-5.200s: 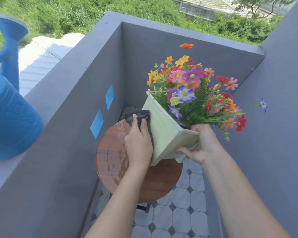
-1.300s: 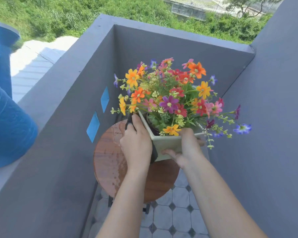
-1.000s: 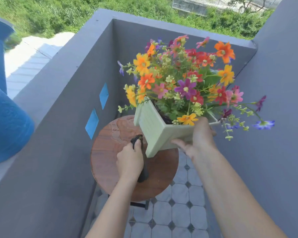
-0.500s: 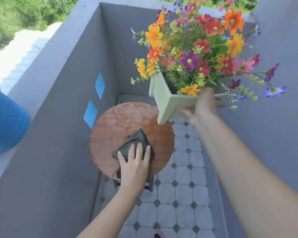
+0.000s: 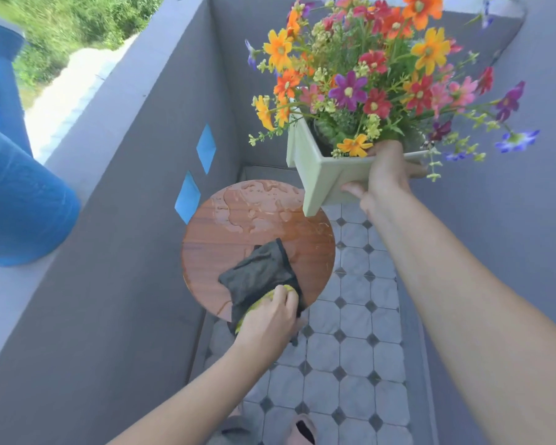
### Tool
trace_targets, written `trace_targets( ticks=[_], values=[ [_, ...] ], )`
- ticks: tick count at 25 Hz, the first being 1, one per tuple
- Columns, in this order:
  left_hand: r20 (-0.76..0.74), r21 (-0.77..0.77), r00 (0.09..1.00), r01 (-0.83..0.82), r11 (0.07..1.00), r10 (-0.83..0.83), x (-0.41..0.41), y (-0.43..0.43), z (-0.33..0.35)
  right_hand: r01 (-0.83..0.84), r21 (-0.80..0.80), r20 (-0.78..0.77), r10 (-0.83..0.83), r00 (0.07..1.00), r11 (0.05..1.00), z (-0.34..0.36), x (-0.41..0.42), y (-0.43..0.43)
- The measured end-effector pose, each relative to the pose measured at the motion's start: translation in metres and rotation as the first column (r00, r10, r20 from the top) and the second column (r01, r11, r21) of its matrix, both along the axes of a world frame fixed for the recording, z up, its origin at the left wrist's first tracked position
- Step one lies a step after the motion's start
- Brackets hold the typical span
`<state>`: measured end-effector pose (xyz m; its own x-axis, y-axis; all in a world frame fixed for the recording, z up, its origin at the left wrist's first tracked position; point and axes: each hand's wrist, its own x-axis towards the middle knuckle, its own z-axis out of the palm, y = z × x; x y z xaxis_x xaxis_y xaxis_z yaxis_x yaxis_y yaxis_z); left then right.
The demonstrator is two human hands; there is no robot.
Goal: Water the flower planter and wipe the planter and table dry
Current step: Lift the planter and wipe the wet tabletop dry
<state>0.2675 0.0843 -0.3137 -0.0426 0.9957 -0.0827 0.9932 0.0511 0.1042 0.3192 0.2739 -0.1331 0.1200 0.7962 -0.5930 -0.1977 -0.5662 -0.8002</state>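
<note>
My right hand (image 5: 386, 178) grips the near rim of a pale green square planter (image 5: 321, 178) full of colourful flowers (image 5: 376, 72) and holds it in the air, tilted, above and to the right of the table. The round brown wooden table (image 5: 238, 232) stands below, with water drops on its far half. My left hand (image 5: 268, 317) presses a dark grey cloth (image 5: 257, 274) with a yellow underside onto the table's near edge.
A blue watering can (image 5: 16, 194) stands on top of the grey ledge (image 5: 116, 101) at the left. Grey walls close in the narrow space on the left, back and right. The floor (image 5: 357, 332) has pale octagonal tiles. A foot in a slipper (image 5: 302, 431) shows at the bottom.
The planter has been lifted off the table and carried up to the right. My left hand left the planter's side, laid the cloth on the table and dragged it toward the near edge.
</note>
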Motion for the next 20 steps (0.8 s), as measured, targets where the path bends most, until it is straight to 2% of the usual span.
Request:
trace_targets(
  ticks=[2,6,10,11,14,15,17,20],
  values=[
    [0.090,0.059,0.996,-0.023,0.998,0.018,-0.008,-0.002,-0.004,0.036,0.018,0.014,-0.037,0.999,0.999,-0.006,-0.005,0.004],
    [0.074,0.290,0.977,0.173,0.941,-0.202,-0.047,0.009,0.002,0.096,0.017,0.046,-0.096,0.994,0.995,-0.016,-0.008,0.015],
    [0.199,0.252,0.946,0.203,0.946,-0.256,-0.086,0.015,0.006,0.139,0.003,0.060,-0.139,0.988,0.990,-0.022,-0.006,0.019],
    [0.162,0.219,0.950,0.231,0.948,-0.269,-0.086,0.015,0.006,0.151,0.013,0.065,-0.152,0.986,0.988,-0.025,-0.003,0.021],
    [-0.078,0.122,0.952,0.303,0.945,-0.295,-0.062,0.006,0.004,0.163,-0.006,0.069,-0.162,0.984,0.987,-0.025,0.002,0.018],
    [-0.074,0.126,0.945,0.325,0.937,-0.318,-0.053,0.005,-0.001,0.186,-0.013,0.066,-0.185,0.981,0.982,-0.026,0.003,0.018],
    [0.126,0.119,0.928,0.337,0.934,-0.350,-0.037,0.002,-0.006,0.204,-0.020,0.058,-0.203,0.978,0.979,-0.027,0.005,0.016],
    [0.403,0.158,0.792,0.433,0.887,-0.458,-0.035,-0.002,-0.001,0.229,-0.020,0.049,-0.228,0.972,0.973,-0.026,0.009,0.014]
  ],
)
